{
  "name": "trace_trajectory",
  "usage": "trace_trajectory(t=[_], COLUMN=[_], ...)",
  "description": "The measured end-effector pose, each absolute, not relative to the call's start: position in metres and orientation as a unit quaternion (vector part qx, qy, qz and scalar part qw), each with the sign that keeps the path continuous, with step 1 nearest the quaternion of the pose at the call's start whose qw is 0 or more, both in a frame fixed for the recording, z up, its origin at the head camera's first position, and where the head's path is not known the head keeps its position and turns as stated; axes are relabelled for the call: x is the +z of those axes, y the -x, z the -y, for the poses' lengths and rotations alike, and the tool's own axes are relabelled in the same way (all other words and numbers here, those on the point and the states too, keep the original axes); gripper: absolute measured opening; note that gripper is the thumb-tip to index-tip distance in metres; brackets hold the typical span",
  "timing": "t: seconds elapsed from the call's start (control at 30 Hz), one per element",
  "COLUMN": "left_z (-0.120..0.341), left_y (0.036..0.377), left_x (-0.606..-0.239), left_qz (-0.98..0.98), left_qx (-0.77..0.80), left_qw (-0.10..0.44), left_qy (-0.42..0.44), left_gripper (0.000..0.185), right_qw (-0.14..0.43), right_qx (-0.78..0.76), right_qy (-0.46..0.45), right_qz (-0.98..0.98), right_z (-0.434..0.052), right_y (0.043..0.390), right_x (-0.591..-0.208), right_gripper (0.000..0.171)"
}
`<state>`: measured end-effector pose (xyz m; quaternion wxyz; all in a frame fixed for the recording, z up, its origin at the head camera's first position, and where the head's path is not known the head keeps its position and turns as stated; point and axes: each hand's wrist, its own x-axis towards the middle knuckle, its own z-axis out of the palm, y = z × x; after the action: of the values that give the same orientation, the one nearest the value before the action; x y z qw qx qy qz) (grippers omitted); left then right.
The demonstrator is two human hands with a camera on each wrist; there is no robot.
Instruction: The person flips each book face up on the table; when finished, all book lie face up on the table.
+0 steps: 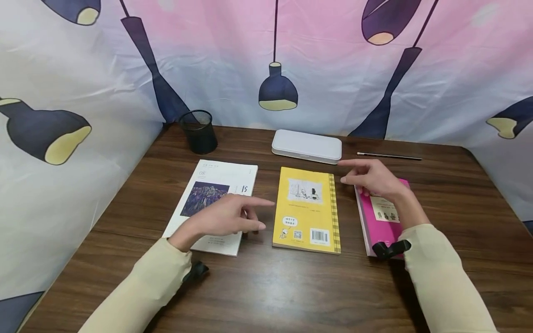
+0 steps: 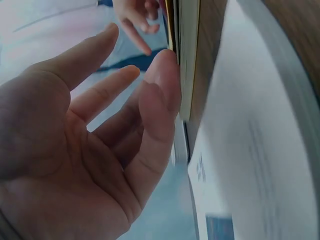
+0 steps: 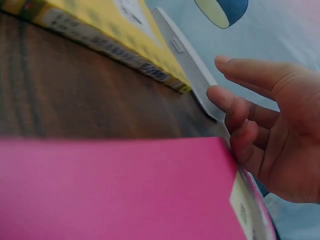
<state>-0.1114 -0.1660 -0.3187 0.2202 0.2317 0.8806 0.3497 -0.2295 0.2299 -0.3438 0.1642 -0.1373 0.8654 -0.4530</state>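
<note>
My left hand [image 1: 226, 215] hovers over the white book [image 1: 208, 172], its index finger stretched toward the yellow book [image 1: 306, 210]. The other fingers bend loosely with nothing between them, as the left wrist view also shows. On the other side, my right hand [image 1: 374, 178] is above the far end of the pink book [image 1: 383, 231], with its index finger pointing left and the rest loosely bent. It holds nothing; whether its fingers touch the pink book I cannot tell. The yellow book lies flat between the two hands, back cover up, with a barcode near its lower edge.
Behind the yellow book lies a white flat case [image 1: 306, 144]. A black mesh pen cup [image 1: 201, 134] stands at the back left, and a pencil [image 1: 389, 156] lies at the back right. A printed cloth [image 1: 233, 60] hangs around the wooden table [image 1: 287, 291].
</note>
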Motion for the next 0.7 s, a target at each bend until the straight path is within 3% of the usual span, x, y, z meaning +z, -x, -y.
trace_trajectory(t=[0.27, 0.7], left_z=[0.139, 0.124], left_y=[0.108, 0.1], left_x=[-0.326, -0.343], left_qz=[-0.866, -0.892], left_qx=[0.355, 0.352], left_qw=[0.25, 0.209], left_qy=[-0.246, -0.192], left_gripper=[0.057, 0.062], right_qw=[0.152, 0.15], right_qx=[-0.492, -0.461], right_qy=[0.128, 0.122], right_qz=[-0.848, -0.866], right_z=[-0.223, -0.213], right_y=[0.231, 0.233], right_x=[-0.366, -0.369], right_gripper=[0.051, 0.047])
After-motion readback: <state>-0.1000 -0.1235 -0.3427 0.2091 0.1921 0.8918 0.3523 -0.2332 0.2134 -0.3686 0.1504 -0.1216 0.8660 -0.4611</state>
